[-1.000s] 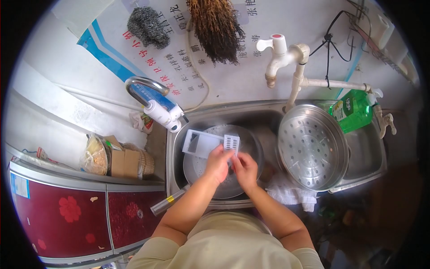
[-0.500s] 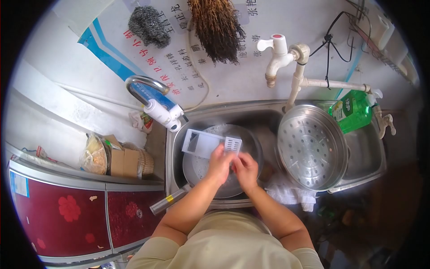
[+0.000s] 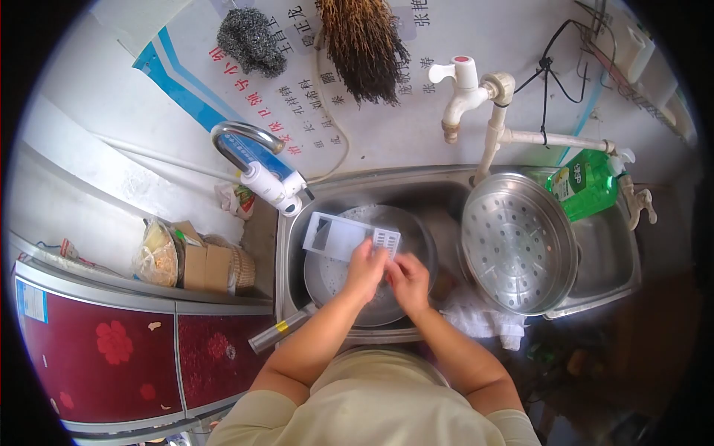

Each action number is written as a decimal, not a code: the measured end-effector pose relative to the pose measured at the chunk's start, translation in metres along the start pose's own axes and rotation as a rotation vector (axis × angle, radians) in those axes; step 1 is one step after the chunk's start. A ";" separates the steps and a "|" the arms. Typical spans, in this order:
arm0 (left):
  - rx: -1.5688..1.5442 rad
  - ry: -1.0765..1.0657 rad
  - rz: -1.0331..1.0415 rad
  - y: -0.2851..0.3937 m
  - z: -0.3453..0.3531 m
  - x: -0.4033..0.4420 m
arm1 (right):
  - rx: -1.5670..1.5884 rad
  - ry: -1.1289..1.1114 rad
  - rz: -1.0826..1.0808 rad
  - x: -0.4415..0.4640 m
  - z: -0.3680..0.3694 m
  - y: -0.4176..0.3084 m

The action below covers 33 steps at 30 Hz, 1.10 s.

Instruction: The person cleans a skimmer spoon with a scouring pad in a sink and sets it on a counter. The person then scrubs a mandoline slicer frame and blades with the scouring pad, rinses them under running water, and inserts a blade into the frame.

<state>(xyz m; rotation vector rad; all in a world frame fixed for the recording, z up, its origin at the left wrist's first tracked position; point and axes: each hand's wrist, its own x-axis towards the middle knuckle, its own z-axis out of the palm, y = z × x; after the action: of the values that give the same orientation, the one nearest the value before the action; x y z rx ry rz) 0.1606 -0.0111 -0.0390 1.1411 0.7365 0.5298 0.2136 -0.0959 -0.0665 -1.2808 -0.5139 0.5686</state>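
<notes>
A white plastic grater [image 3: 344, 239], with a dark window at one end and a slotted plate [image 3: 386, 241] at the other, is held above a metal pan [image 3: 370, 314] in the sink. My left hand [image 3: 364, 269] is closed on the grater near the slotted end. Right beside it, my right hand [image 3: 408, 279] is closed in a pinch, its fingertips almost meeting the left ones; what lies between them is hidden. The pan's handle [image 3: 281, 329] sticks out over the sink's front left edge.
A perforated steamer tray [image 3: 517, 245] leans across the sink divider, with a white cloth [image 3: 483, 325] below it. Behind stand a curved faucet [image 3: 260, 178] and a white tap [image 3: 462, 97]. A green detergent bottle [image 3: 587, 186] is at right, a cardboard box [image 3: 207, 266] at left.
The grater tilts slightly differently at its slotted end, and the fingers have shifted a little. Both hands otherwise stay in place; the camera view has moved slightly.
</notes>
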 end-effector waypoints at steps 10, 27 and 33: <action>0.266 0.308 -0.109 0.016 -0.031 0.005 | -0.492 -0.158 0.471 0.040 -0.013 0.018; 0.273 0.317 -0.247 0.019 -0.086 0.004 | -0.832 -0.354 0.522 0.088 -0.017 0.082; 0.247 0.180 -0.139 0.005 -0.090 0.013 | -0.978 -0.367 0.308 0.090 -0.027 0.118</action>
<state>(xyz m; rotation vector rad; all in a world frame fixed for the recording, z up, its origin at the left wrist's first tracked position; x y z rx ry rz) 0.1017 0.0551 -0.0584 1.2701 1.0516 0.4354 0.2863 -0.0344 -0.1838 -2.2244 -0.9742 0.8639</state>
